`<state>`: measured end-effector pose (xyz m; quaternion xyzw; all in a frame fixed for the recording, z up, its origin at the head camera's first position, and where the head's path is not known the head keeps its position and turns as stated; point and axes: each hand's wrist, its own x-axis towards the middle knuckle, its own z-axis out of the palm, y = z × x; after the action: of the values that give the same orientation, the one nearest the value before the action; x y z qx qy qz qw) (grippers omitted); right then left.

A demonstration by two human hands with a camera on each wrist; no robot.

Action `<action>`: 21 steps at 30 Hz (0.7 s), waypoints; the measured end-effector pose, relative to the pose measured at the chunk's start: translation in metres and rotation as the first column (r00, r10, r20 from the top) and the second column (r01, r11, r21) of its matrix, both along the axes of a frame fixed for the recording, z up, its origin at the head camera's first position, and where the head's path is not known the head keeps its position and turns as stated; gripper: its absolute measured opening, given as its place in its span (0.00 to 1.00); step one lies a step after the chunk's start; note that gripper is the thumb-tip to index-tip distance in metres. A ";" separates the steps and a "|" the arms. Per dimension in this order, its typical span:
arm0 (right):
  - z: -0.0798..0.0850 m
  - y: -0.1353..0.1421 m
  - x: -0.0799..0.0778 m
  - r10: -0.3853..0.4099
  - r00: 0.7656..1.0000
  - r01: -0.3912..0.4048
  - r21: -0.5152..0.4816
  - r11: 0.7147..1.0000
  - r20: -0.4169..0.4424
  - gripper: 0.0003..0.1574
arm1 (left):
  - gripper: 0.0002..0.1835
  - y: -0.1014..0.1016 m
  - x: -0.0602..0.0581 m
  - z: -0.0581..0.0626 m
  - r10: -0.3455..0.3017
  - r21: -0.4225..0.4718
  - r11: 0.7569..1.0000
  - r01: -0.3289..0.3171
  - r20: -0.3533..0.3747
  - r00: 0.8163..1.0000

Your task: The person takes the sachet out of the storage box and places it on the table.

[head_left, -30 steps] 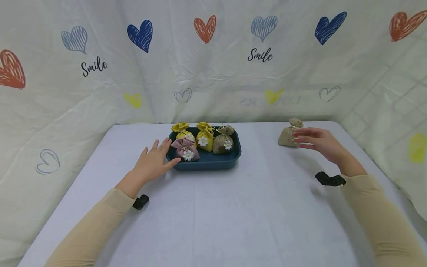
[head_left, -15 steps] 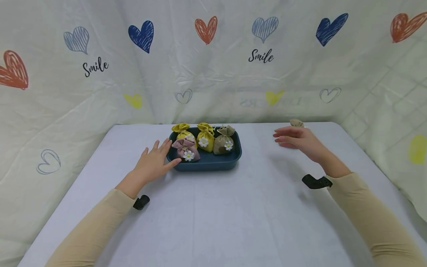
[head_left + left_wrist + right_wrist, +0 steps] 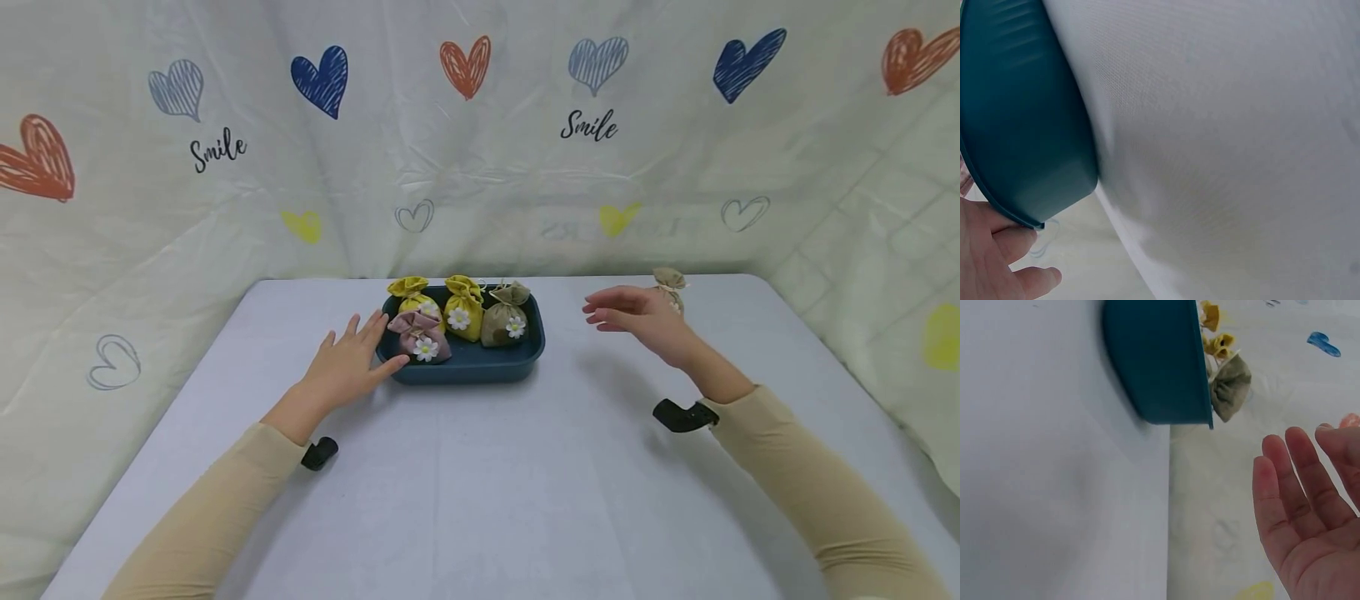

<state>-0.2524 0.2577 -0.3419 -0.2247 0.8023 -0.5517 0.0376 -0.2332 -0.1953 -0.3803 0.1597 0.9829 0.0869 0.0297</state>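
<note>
My left grip (image 3: 341, 367) rests spread against the tray (image 3: 467, 372), likely steadying it, while my right grip (image 3: 651, 321) hovers empty, loosely spread.

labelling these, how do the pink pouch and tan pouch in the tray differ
The pink pouch is mauve, the tan pouch grayish beige. The pink pouch sits near the left hand, the tan pouch at the right end of the tray. Both bear a white flower.

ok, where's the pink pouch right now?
In the head view, the pink pouch sits in the near left corner of the blue tray, in front of the left yellow pouch and right of the left hand.
</note>
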 end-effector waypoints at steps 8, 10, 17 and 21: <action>-0.003 -0.025 -0.001 0.030 1.000 -0.030 -0.037 0.999 -0.002 0.18 | 0.50 0.000 -0.001 -0.001 0.008 -0.004 1.000 -0.008 0.006 1.000; -0.004 -0.030 0.000 0.040 0.999 -0.040 -0.045 0.998 -0.001 0.17 | 0.50 0.000 -0.001 -0.002 0.009 -0.007 1.000 -0.009 0.008 1.000; -0.004 -0.046 0.001 0.051 0.998 -0.052 -0.055 0.997 -0.019 0.16 | 0.50 0.001 0.000 0.001 0.009 -0.005 1.000 -0.009 0.004 1.000; -0.002 -0.054 0.001 0.051 0.998 -0.052 -0.064 0.997 -0.021 0.16 | 0.50 0.001 0.001 0.002 0.010 -0.003 1.000 -0.010 0.008 1.000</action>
<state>-0.2514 0.2033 -0.3442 -0.2518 0.7785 -0.5738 0.0365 -0.2323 -0.1945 -0.3784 0.1545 0.9837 0.0862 0.0332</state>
